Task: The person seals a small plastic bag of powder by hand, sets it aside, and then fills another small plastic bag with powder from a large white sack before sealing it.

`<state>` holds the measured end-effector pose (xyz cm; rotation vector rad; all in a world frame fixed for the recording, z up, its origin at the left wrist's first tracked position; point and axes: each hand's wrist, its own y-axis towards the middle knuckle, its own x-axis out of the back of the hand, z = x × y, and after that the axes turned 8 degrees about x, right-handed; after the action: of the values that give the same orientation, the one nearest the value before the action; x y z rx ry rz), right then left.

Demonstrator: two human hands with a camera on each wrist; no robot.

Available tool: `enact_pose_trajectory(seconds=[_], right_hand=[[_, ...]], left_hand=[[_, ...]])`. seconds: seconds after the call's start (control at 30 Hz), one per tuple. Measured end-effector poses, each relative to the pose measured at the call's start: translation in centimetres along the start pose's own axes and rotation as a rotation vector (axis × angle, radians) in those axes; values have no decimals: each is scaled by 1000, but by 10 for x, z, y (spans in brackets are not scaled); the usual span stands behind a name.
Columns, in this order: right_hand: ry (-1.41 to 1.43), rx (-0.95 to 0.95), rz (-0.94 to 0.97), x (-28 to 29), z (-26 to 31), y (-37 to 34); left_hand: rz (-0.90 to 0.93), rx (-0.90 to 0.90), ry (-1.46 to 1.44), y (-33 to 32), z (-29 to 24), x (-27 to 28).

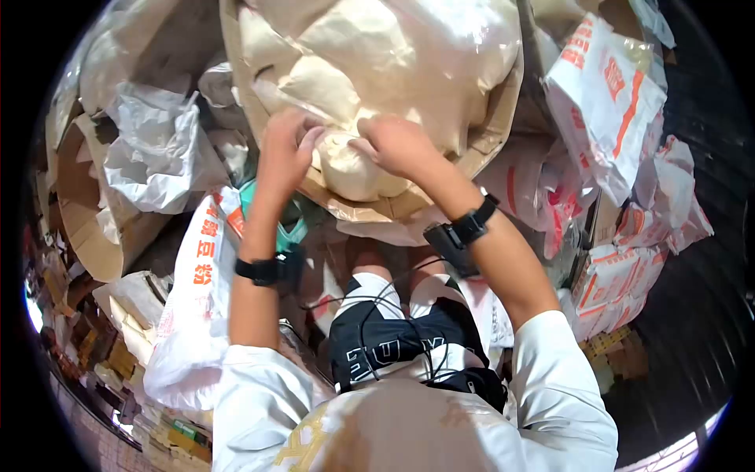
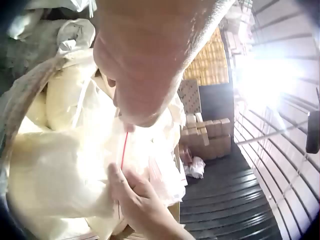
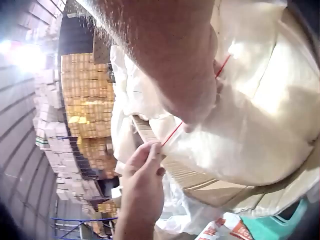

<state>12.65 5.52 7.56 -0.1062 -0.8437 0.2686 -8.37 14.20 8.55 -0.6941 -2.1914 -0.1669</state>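
A clear bag of pale powder [image 1: 351, 169] lies at the near edge of a large round carton. My left hand [image 1: 292, 145] pinches the bag's top edge on one side, and my right hand [image 1: 399, 147] pinches it on the other. Between the hands, a thin red strip [image 2: 124, 152] runs along the bag's mouth in the left wrist view; the right wrist view shows the strip [image 3: 172, 134] too. Whether the mouth is sealed, I cannot tell. The fingertips of the near hand are partly hidden in each wrist view.
More pale bags [image 1: 354, 35] fill the carton [image 1: 507, 106]. White sacks with red print stand at left [image 1: 206, 267] and right [image 1: 605, 94]. A green container [image 1: 291, 224] is beneath my left forearm. Stacked yellow boxes [image 3: 87, 95] rise beyond. Cables hang over the person's lap.
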Motion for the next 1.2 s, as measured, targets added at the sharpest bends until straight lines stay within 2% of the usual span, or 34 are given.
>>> enact_pose_trajectory(seconds=[0.07,0.1,0.13,0.17,0.2,0.23,0.27,0.3,0.37,0.43,0.47,0.5,0.63,0.67,0.77,0.9,0.97,1.03,1.1,1.2], right_hand=[[-8,72,-25,-19,-11,7],[94,96,-46,-22,-20,5],[121,134,-112,-25,-22,-2],[119,204,-169,-32,-26,-9],[118,275,-229,-33,-23,-15],[146,271,-216,-20,-3,-24],[64,301,-237,-16,9,-32],[-17,322,-257,-16,17,-36],[-120,323,-163,-15,30,-35],[-217,287,-103,-15,39,-30],[-258,248,-91,-16,41,-26],[-298,206,-75,-19,40,-26],[-276,93,-237,-35,15,-17],[-236,35,-166,-35,13,-13],[-296,116,49,-15,48,-16],[-150,70,27,-37,29,-1],[-89,54,87,-31,28,-7],[-52,101,68,-25,32,-23],[-93,264,43,-27,42,-46],[38,332,-95,1,87,-69]], left_hand=[[-165,457,-366,-30,-10,-3],[-271,564,-475,-68,-3,-10],[-251,662,-607,-88,-11,-8],[-239,661,-706,-112,-4,-19],[-216,600,-644,-131,-14,-18],[-171,662,-716,-149,-20,-23],[-149,768,-806,-164,-31,-30],[-74,787,-861,-177,-31,-41],[142,956,-1239,-189,-46,-51],[134,973,-1495,-191,-49,-75],[97,1005,-1535,-189,-51,-86],[92,979,-1471,-187,-58,-86],[88,928,-1299,-195,-70,-81],[96,936,-1289,-202,-67,-76],[48,980,-1253,-223,-63,-60],[-89,976,-1234,-254,-42,-49],[-139,995,-1240,-263,-45,-37],[-172,993,-1378,-270,-42,-39],[-136,1044,-1446,-272,-35,-53],[-118,1034,-1514,-263,-44,-63]])
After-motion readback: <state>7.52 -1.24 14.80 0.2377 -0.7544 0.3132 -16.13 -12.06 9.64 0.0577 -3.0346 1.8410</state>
